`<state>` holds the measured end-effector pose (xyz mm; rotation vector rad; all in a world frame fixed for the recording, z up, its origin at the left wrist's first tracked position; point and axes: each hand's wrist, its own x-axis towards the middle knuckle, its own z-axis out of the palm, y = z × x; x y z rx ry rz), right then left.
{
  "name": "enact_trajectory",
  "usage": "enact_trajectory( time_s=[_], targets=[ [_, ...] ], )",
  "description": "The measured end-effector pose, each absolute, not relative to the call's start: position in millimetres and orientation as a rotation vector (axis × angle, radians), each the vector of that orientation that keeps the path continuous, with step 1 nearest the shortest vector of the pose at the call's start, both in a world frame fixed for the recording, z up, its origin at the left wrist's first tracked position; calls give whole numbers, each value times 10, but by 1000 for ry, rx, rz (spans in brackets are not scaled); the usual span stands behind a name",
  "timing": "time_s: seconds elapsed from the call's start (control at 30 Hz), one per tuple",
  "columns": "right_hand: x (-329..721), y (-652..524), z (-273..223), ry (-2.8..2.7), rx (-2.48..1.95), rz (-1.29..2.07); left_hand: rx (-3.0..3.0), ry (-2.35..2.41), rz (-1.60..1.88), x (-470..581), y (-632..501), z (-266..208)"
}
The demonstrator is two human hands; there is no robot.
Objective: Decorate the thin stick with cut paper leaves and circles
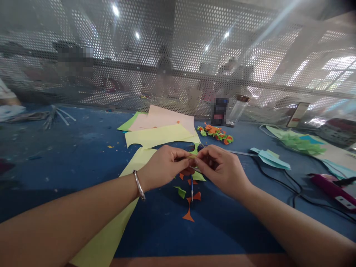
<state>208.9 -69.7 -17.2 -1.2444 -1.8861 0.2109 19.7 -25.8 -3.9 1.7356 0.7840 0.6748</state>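
My left hand (169, 163), with a silver bracelet (139, 185) at the wrist, pinches a small yellow piece of paper (191, 157) between thumb and fingers. Against the piece's right end, the fingertips of my right hand (219, 165) are closed together, so both hands grip it. Behind the fingers, dark blue loops (202, 147) show in part; what they belong to is hidden. Just below my hands lie a thin blue pen-like stick (191, 187), orange paper scraps (188, 215) and a folded green scrap (181, 192).
Yellow sheets (155, 136) and pink sheets (169, 116) overlap behind my hands. A pile of orange and green paper bits (215, 132) sits back right, near a clear bottle (239, 110). Cut blue paper (271, 158), black cables (294, 189) and a purple power strip (330, 189) lie rightward. Perforated metal (125, 48) closes the back.
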Motion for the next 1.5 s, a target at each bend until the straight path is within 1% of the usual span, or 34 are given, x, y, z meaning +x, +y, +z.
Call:
enact_trajectory(
  time_s=[0.4,0.7,0.9,1.03,1.33,1.5],
  targets=[
    [2119,-695,-158,-1879,-1265,303,1988,761,732,154,-286,-37],
    [2118,-702,-154,-1955,-1189,208,1960,777,703,171,-308,-49],
    [2106,-710,-128,-1963,-1211,279,2266,859,719,124,-287,-1],
    [2103,-709,-123,-1967,-1203,368,2393,819,694,91,-270,53],
    [2109,-719,-100,-1975,-1217,431,2247,779,753,116,-264,-6],
    [2085,-722,-118,-1970,-1205,354,2242,769,818,146,-305,-5]
  ],
)
